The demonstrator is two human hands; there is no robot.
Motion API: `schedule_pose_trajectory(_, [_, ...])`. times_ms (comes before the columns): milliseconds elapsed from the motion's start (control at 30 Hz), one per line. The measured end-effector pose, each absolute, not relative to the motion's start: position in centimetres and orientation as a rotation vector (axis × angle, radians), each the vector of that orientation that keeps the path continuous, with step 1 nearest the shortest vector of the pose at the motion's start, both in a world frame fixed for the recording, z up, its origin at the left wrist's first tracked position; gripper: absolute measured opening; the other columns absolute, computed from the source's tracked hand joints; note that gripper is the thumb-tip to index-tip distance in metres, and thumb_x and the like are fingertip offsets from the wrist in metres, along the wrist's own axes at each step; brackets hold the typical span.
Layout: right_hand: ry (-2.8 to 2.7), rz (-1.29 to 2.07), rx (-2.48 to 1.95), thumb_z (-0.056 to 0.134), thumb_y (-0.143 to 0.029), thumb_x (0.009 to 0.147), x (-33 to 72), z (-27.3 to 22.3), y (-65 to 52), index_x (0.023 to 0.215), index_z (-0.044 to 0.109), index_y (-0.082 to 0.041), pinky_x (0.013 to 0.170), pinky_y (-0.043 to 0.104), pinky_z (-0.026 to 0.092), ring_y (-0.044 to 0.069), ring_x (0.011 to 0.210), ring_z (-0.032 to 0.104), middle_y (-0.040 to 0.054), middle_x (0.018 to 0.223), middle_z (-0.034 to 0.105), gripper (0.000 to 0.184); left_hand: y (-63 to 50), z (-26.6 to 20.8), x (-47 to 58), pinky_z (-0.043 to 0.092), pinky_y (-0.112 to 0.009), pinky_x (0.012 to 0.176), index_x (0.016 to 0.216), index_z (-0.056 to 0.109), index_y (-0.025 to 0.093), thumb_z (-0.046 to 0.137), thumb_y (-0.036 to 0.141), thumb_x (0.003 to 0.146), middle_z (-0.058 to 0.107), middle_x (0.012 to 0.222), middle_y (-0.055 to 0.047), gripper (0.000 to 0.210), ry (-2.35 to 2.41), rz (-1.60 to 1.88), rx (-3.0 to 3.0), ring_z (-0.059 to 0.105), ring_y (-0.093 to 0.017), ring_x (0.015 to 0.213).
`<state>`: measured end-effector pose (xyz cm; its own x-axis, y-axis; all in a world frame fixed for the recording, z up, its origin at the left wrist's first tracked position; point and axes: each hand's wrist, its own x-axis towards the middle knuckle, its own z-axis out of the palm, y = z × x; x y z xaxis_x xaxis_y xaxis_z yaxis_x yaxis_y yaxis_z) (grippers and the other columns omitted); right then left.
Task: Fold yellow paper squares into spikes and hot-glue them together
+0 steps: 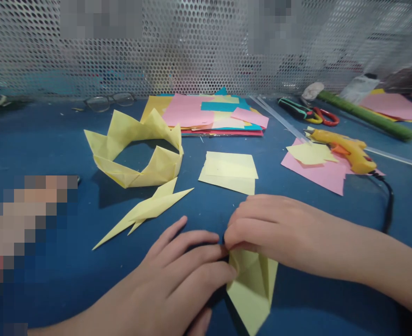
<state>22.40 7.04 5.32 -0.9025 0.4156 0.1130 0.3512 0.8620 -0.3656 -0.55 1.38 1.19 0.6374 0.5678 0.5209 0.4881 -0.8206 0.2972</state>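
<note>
A pale yellow folded paper (249,289) lies on the blue table at the lower middle, its creases fanning down from a narrow top. My right hand (272,228) has its fingers curled together over that top end, pinching it and hiding the tip. My left hand (188,270) reaches in from the left, fingers stretched and apart, with fingertips touching the paper's left edge. Left of the hands lies a slender folded yellow paper piece (146,210) with pointed ends. Behind it stands a yellow paper ring with pointed peaks (136,172).
Flat yellow paper pieces (228,170) lie ahead of my hands. A coloured paper stack (188,112) sits farther back. To the right are a yellow glue gun (349,149), pink paper (317,175), red-handled scissors (328,116) and a green stick (366,114). Glasses (109,101) rest near the mesh panel (192,46).
</note>
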Motion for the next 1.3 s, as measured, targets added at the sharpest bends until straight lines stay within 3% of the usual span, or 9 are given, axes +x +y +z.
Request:
schedule_pose_trajectory(133, [-2.837, 0.683, -0.617, 0.049, -0.008, 0.098, 22.2, 5.6, 6.8, 0.096, 0.062, -0.017, 0.079, 0.021, 0.046, 0.011, 0.083, 0.057, -0.0009, 0.092, 0.064, 0.016, 1.6, 1.8, -0.6, 0.023, -0.018, 0.116, 0.105, 0.057, 0.027, 0.044, 0.010, 0.078, 0.072, 0.103, 0.011, 0.035, 0.803, 0.901, 2.658, 0.062, -0.002, 0.109])
schedule_pose_trajectory(367, [-2.751, 0.912, -0.622, 0.042, -0.007, 0.100, 22.5, 5.2, 6.7, 0.112, 0.061, -0.021, 0.089, 0.017, 0.044, 0.008, 0.098, 0.057, 0.0005, 0.110, 0.059, 0.027, 1.4, 3.0, -0.7, 0.036, -0.030, 0.114, 0.114, 0.056, 0.025, 0.046, 0.012, 0.078, 0.070, 0.115, 0.007, 0.039, 0.889, 0.665, 2.642, 0.059, -0.010, 0.117])
schedule_pose_trajectory(500, [-2.701, 1.019, -0.698, 0.039, -0.015, 0.103, 22.6, 4.9, 6.7, 0.137, 0.048, -0.036, 0.092, 0.017, 0.045, 0.008, 0.104, 0.058, -0.0021, 0.116, 0.058, 0.041, 1.3, 3.0, -0.7, 0.028, -0.030, 0.118, 0.113, 0.057, 0.028, 0.048, 0.012, 0.076, 0.070, 0.116, 0.012, 0.041, 0.876, 0.651, 2.619, 0.058, -0.007, 0.119])
schedule_pose_trajectory(600, [-2.713, 1.016, -0.699, 0.040, -0.012, 0.102, 22.2, 4.9, 6.6, 0.141, 0.047, -0.034, 0.092, 0.017, 0.045, 0.008, 0.105, 0.059, -0.0006, 0.118, 0.059, 0.045, 1.4, 2.9, -0.8, 0.022, -0.027, 0.119, 0.117, 0.056, 0.029, 0.047, 0.009, 0.076, 0.069, 0.116, 0.014, 0.047, 0.840, 0.659, 2.634, 0.056, -0.005, 0.121])
schedule_pose_trajectory(800, [-2.698, 0.929, -0.626, 0.052, -0.021, 0.099, 21.9, 5.4, 7.0, 0.125, 0.060, -0.014, 0.085, 0.021, 0.046, 0.012, 0.094, 0.060, 0.0041, 0.105, 0.065, 0.028, 1.3, 1.2, -0.7, 0.020, -0.025, 0.119, 0.121, 0.060, 0.032, 0.039, 0.014, 0.084, 0.068, 0.113, 0.010, 0.046, 0.825, 0.731, 2.784, 0.054, -0.007, 0.119])
schedule_pose_trajectory(1000, [-2.698, 0.886, -0.762, 0.058, -0.034, 0.097, 22.6, 6.6, 7.2, 0.116, 0.062, -0.021, 0.081, 0.021, 0.043, 0.010, 0.091, 0.061, -0.0021, 0.100, 0.067, 0.024, 0.9, 0.3, -0.3, 0.024, -0.033, 0.119, 0.122, 0.061, 0.044, 0.039, 0.030, 0.098, 0.067, 0.116, 0.010, 0.035, 0.878, 0.741, 2.917, 0.056, -0.011, 0.116])
schedule_pose_trajectory(1067, [-2.689, 0.855, -0.840, 0.066, -0.041, 0.091, 22.8, 7.1, 7.0, 0.102, 0.065, -0.022, 0.072, 0.021, 0.043, 0.009, 0.081, 0.060, -0.0044, 0.091, 0.066, 0.022, 0.9, 0.6, -0.4, 0.030, -0.036, 0.117, 0.125, 0.059, 0.042, 0.043, 0.038, 0.098, 0.068, 0.119, 0.008, 0.032, 0.866, 0.694, 2.950, 0.058, -0.013, 0.117])
schedule_pose_trajectory(1200, [-2.734, 0.780, -0.979, 0.081, -0.057, 0.069, 23.0, 7.5, 6.5, 0.067, 0.057, -0.020, 0.054, 0.024, 0.035, 0.009, 0.058, 0.050, -0.0070, 0.063, 0.055, 0.044, 0.9, 1.0, -0.8, 0.036, -0.037, 0.113, 0.125, 0.059, 0.044, 0.046, 0.037, 0.098, 0.069, 0.119, 0.007, 0.031, 0.891, 0.678, 2.964, 0.061, -0.014, 0.115])
schedule_pose_trajectory(1300, [-2.795, 0.763, -0.992, 0.081, -0.051, 0.070, 22.8, 7.3, 6.0, 0.057, 0.056, -0.019, 0.057, 0.026, 0.033, 0.010, 0.055, 0.047, -0.0066, 0.055, 0.049, 0.043, 0.8, 0.8, -0.8, 0.030, -0.035, 0.117, 0.122, 0.061, 0.042, 0.044, 0.035, 0.098, 0.068, 0.121, 0.008, 0.030, 0.884, 0.639, 2.939, 0.058, -0.012, 0.117])
